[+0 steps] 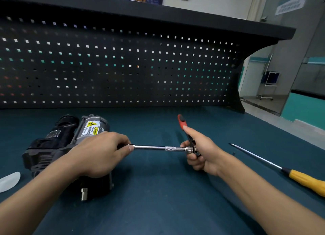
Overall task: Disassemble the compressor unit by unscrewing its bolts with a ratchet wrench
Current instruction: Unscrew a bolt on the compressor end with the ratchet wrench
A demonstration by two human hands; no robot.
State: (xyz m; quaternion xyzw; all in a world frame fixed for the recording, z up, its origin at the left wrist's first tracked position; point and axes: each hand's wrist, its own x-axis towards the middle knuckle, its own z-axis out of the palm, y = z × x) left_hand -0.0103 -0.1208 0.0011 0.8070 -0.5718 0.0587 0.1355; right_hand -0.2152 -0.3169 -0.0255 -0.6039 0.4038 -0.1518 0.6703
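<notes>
Compressor unit (52, 146): lies on its side at the left of the teal bench mat (158, 199). Its black housing is toward the person, and a silver cylinder with a yellow warning label points toward the back.
Left hand (98, 153): hangs over the compressor's right end, with the forearm crossing its body. The thumb and fingertips are curled and pinch the left tip of the extension bar (158, 148).
Extension bar: chrome with a knurled band, level above the mat, spanning the gap between the two hands. The fingers hide its left tip, so it may or may not be seated on a bolt.
Ratchet wrench (182, 123): joined to the right end of the bar. Its red and black handle slants up and away.
Right hand (200, 152): fingers are wrapped tight round the wrench near its head, with the thumb laid along the handle.
Screwdriver (299, 179): yellow handle, lying on the mat well to the right, with its shaft aimed up and left.
Small dark piece (233, 153): just beside the screwdriver's shaft, too small to identify.
White plastic piece (8, 181): at the left edge of the mat, near the compressor.
Pegboard (123, 67): black, standing upright along the back of the bench.
</notes>
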